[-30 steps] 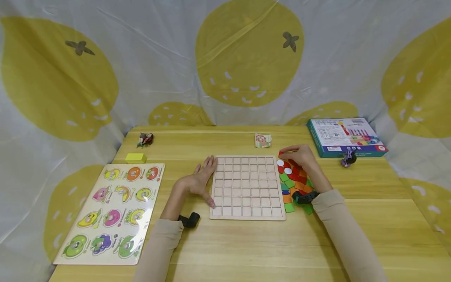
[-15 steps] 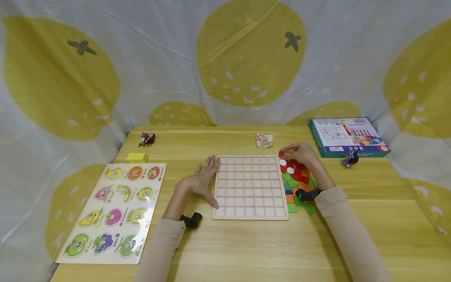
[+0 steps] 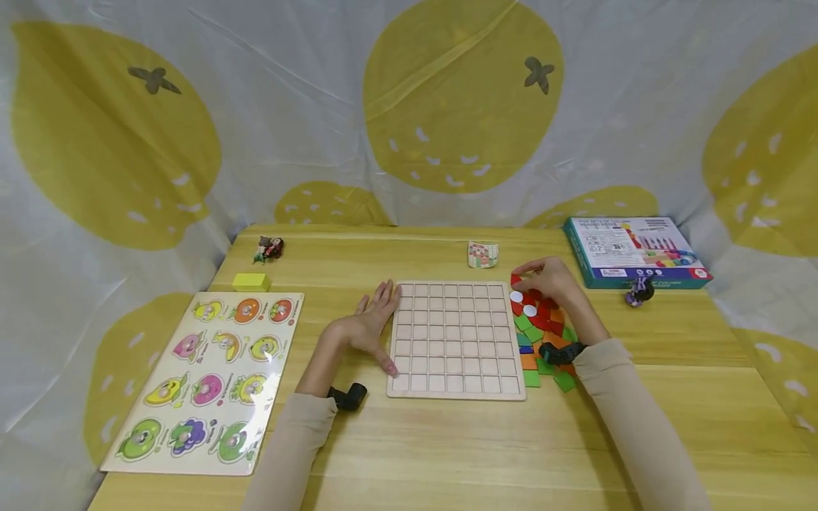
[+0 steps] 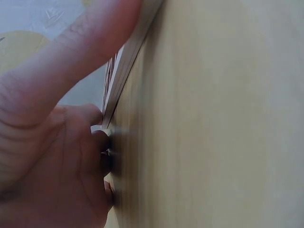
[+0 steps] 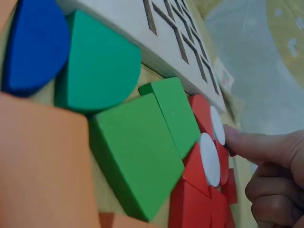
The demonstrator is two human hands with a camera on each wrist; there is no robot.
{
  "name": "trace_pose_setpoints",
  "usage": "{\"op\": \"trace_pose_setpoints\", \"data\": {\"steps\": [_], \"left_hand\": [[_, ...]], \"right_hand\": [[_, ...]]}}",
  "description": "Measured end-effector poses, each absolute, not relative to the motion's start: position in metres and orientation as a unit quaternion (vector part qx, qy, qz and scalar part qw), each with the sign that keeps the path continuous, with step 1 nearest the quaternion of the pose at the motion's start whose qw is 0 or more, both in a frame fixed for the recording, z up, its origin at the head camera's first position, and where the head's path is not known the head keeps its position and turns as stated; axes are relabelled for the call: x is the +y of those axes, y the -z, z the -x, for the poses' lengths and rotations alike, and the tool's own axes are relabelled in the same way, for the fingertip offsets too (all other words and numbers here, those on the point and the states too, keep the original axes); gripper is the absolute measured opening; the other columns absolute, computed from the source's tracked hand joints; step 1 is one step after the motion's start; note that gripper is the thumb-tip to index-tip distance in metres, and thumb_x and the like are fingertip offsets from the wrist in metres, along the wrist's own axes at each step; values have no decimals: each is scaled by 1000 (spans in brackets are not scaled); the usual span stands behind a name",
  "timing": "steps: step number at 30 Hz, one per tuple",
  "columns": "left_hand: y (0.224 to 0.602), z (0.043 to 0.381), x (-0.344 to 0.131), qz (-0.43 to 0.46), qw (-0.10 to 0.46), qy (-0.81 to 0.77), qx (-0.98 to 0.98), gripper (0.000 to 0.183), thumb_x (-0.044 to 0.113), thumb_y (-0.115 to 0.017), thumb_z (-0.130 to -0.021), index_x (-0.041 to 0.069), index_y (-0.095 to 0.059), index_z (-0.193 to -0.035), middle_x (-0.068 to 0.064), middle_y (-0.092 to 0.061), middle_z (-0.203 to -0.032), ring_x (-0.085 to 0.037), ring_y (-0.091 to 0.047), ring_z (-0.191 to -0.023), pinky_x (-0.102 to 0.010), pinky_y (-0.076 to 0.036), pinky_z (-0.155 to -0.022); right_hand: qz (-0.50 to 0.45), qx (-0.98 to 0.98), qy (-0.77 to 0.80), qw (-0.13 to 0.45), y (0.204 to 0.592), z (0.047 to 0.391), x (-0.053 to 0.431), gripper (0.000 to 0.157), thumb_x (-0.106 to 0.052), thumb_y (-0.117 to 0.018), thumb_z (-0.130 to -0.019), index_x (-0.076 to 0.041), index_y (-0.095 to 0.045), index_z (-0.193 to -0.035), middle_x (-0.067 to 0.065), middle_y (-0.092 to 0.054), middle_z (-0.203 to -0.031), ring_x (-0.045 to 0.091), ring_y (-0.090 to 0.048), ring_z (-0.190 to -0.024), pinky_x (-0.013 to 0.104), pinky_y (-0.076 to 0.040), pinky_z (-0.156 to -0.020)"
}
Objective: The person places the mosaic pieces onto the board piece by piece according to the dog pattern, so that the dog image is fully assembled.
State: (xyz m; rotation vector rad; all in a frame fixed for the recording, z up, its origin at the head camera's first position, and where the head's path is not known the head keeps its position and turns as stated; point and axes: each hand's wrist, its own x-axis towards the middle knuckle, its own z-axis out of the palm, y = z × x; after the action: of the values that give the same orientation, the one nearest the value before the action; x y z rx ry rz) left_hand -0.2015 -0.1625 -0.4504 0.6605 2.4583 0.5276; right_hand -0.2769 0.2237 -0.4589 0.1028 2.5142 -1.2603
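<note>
My left hand point(image 3: 369, 328) lies along the left edge of a square wooden grid board point(image 3: 456, 392), fingers spread, thumb and fingertips right at its rim. In the left wrist view the thumb point(image 4: 80, 45) overlaps the board's side. At the board's far right corner, my right hand point(image 3: 548, 278) pinches a red tile point(image 3: 515, 279) between thumb and index finger. Two white discs point(image 5: 210, 159) lie on red pieces just beside the thumb. The pile running down the board's right side also holds green tiles point(image 5: 137, 154), orange ones point(image 3: 529, 361) and a teal rounded piece point(image 5: 102, 64).
A fruit puzzle board point(image 3: 246, 465) and a yellow block point(image 3: 251, 282) are on the left. Behind the grid board lies a small patterned card point(image 3: 483, 255). A boxed set point(image 3: 635, 252) stands at the back right by a purple figurine point(image 3: 639, 292); another figurine point(image 3: 269, 249) is back left.
The head view has shifted slightly, so things sit a little farther right in it. Both hands stay in place at the board and the red tile, apart from a slight shift of the right hand.
</note>
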Motion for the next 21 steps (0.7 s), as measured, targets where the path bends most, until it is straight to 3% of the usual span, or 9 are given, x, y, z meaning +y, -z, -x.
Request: {"op": "trace_pose_setpoints", "data": {"steps": [5,10,17,18,20,21], "left_hand": [[451,201,-163,-244,265,-195,912,158,55,-90,-49,9,20,-152,-14,30,-157,-30,28,-147,-55,12,-120],[451,200,-165,-241,267,-199,912,158,55,-90,-49,8,21,-152,-14,31,-157,-29,28,-147,-54,13,-119],[450,199,-164,-243,270,-202,910,157,54,-90,-50,8,21,-151,-15,31,-157,-29,29,-146,-53,14,-119],[450,199,-163,-244,270,-201,910,157,54,-90,-50,8,21,-151,-15,31,-157,-29,29,-146,-53,14,-119],[450,200,-163,-245,270,-201,909,157,54,-90,-50,8,21,-151,-15,31,-157,-29,29,-146,-53,14,-119],[450,200,-162,-246,269,-200,910,157,54,-90,-51,8,21,-151,-15,31,-157,-29,29,-146,-53,14,-119]], "right_hand": [[-24,875,457,160,448,267,211,35,-25,-77,-82,-9,-70,-113,-6,-33,-51,14,-30,-43,27,-28,-43],[2,851,489,189,437,258,165,33,-20,-79,-80,-10,-72,-110,-6,-25,-51,13,-20,-46,28,-21,-46],[40,868,470,152,445,256,116,27,-17,-84,-74,-10,-77,-99,-4,-38,-57,16,-26,-57,28,-24,-53],[42,871,467,146,448,258,113,26,-17,-84,-73,-11,-78,-98,-3,-44,-62,16,-27,-59,28,-25,-54],[36,869,472,143,453,260,109,26,-16,-85,-72,-11,-78,-96,7,-61,-86,15,-29,-59,27,-25,-54],[32,867,475,145,455,261,108,26,-15,-86,-71,-11,-78,-96,11,-62,-107,14,-30,-59,27,-26,-53]]}}
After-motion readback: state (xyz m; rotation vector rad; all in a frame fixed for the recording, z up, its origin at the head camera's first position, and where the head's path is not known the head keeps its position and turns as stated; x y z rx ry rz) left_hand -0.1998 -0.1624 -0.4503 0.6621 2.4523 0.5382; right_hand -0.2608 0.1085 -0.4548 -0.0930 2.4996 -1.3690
